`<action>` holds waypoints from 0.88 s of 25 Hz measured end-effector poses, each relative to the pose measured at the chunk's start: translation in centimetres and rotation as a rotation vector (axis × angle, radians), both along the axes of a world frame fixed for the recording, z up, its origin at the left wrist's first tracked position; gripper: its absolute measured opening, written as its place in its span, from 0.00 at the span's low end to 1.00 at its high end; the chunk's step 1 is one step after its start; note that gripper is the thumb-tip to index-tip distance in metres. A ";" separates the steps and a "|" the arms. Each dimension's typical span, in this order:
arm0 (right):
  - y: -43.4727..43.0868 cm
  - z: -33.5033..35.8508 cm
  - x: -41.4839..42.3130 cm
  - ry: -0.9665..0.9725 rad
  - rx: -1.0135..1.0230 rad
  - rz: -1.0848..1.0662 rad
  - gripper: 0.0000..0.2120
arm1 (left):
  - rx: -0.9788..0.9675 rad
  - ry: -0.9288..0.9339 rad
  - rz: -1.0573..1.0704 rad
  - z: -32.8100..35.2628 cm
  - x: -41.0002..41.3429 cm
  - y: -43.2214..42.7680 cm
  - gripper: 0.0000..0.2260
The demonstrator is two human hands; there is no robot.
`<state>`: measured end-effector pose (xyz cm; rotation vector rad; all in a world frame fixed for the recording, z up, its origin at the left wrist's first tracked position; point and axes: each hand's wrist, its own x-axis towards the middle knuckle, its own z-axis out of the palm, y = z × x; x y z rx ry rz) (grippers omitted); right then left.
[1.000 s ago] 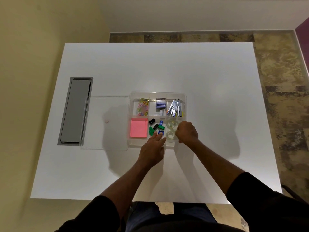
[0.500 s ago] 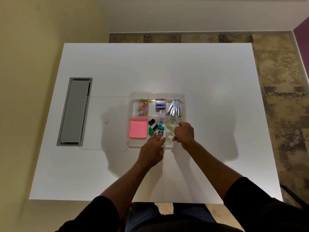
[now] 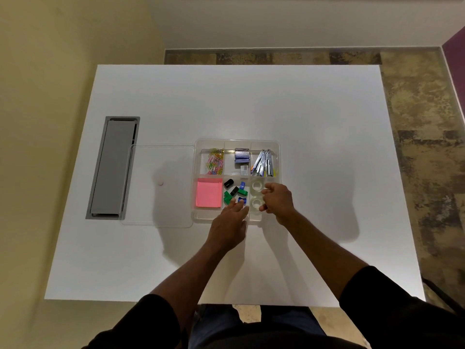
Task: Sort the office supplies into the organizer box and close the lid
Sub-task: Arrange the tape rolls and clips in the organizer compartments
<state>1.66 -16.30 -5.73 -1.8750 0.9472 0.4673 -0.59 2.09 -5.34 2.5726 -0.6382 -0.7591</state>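
A clear organizer box (image 3: pixel 278 149) sits mid-table with six compartments. They hold coloured paper clips (image 3: pixel 215 161), staple boxes (image 3: pixel 241 156), silver clips (image 3: pixel 264 165), a pink sticky-note pad (image 3: pixel 209 195), sharpeners and binder clips (image 3: pixel 235 191), and two clear tape rolls (image 3: pixel 257 185). My left hand (image 3: pixel 230 224) rests flat on the box's near edge, fingertips by the blue sharpener. My right hand (image 3: pixel 276 201) hovers over the tape compartment with curled fingers beside the nearer roll. The clear lid (image 3: pixel 156 187) lies open flat to the left of the box.
A grey cable hatch (image 3: pixel 112 167) is set into the white table (image 3: pixel 314 122) at the left, partly under the lid's edge. Tiled floor shows beyond the table's far and right edges.
My right hand has drifted slightly left and nearer over the tape rolls, fingers loosening. My left hand has barely moved.
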 end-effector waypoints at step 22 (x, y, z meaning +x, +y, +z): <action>-1.3 0.0 0.1 0.147 -0.134 0.368 0.09 | -0.071 0.015 0.018 -0.5 0.1 0.3 0.24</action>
